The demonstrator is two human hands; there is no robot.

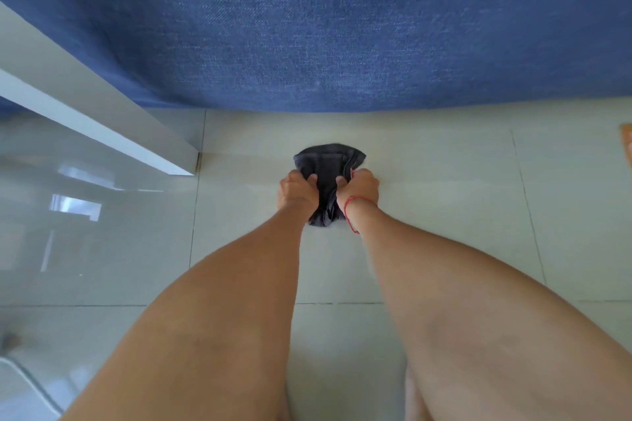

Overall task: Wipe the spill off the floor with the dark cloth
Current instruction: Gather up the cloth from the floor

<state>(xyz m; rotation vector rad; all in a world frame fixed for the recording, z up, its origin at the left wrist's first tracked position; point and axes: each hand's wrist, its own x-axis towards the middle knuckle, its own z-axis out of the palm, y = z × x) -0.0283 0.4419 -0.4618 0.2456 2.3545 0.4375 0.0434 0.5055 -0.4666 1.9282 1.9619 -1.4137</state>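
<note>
Down on the pale tiled floor (444, 202), the cloth (328, 161) lies a little short of the sofa (342, 37), whose blue front runs across the far edge of the open tiles. A bare strip of floor separates the cloth's far edge from the sofa's base. To the left of the cloth a white table leg (102, 120) slants down to the floor, its foot near the cloth but apart from it; beyond it a glossy surface reflects window light. To the right of the cloth the tiles lie open as far as an orange thing (626, 147) at the frame edge, too cropped to identify. On the near side of the cloth the tiles are open too, crossed by grout lines.

Both hands are closed on the cloth. The left hand (295, 191) grips its left side, fingers curled into the fabric and thumb on top. The right hand (360, 190) clamps the right side in the same way, and a red string (352, 212) circles its wrist. The hands sit close together with a bunched fold of cloth between them; the cloth's far part fans out flat on the tile, its near end trailing back between the wrists.

No spill can be made out on the tiles around the cloth.
</note>
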